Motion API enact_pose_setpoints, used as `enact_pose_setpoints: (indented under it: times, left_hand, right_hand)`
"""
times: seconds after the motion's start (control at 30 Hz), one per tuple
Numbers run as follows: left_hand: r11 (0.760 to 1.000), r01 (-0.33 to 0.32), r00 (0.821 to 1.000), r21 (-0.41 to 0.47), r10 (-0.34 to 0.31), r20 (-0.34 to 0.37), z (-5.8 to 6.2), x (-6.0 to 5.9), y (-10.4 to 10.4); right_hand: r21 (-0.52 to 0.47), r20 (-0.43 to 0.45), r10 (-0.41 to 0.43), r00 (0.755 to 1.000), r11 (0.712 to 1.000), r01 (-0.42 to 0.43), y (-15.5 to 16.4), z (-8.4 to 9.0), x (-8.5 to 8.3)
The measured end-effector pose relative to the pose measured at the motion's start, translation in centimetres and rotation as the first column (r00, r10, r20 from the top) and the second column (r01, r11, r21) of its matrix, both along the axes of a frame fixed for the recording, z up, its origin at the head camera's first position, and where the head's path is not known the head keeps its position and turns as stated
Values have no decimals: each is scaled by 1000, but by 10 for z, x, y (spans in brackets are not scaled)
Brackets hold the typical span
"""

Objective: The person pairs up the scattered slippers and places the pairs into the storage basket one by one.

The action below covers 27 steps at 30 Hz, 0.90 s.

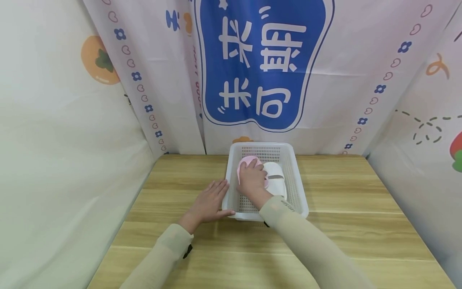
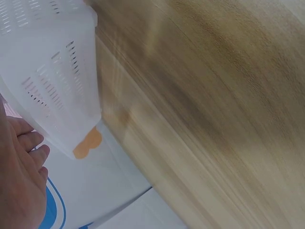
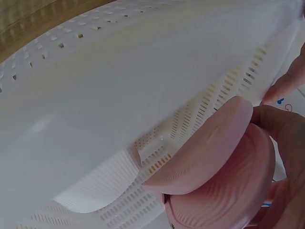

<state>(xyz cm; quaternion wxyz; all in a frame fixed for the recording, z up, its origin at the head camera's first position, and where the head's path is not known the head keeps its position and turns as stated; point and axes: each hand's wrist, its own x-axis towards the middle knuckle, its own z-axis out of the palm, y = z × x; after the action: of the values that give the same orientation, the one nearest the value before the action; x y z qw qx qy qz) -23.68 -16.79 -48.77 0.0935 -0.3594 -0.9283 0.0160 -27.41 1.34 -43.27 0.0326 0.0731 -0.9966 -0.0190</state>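
Note:
A white slatted plastic basket stands on the wooden table against the back wall. Inside, on its left side, is a pink slipper with a wide band and a ridged sole. My right hand reaches over the basket's front and grips this slipper, hiding much of it from the head view. A white slipper lies just right of it in the basket. My left hand rests at the basket's left front corner, fingers extended along the side and thumb at the front rim.
The wooden table extends to both sides of the basket. Behind it hangs a printed cloth with a blue sign. White fabric walls close in the table at left and right.

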Motion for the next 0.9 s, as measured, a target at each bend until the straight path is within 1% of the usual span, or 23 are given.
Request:
enact_pose_setpoints:
  times: [0.2, 0.43, 0.7, 0.9]
  left_hand:
    - [1000, -2, 1000, -4, 2, -2, 0, 0, -1]
    - [1000, 9, 1000, -6, -9, -3, 0, 0, -1]
    - [1000, 7, 1000, 2, -7, -4, 1, 0, 0]
    - [1000, 11, 1000, 15, -11, -2, 1, 1, -1]
  right_hand:
    - [16, 4, -9, 1000, 1000, 9, -4, -5, -2]
    - [12, 0, -26, 1000, 1000, 26, -7, -11, -4]
    - [14, 30, -53, 998, 999, 53, -9, -12, -3]
    - [-12, 63, -63, 996, 998, 64, -11, -13, -5]
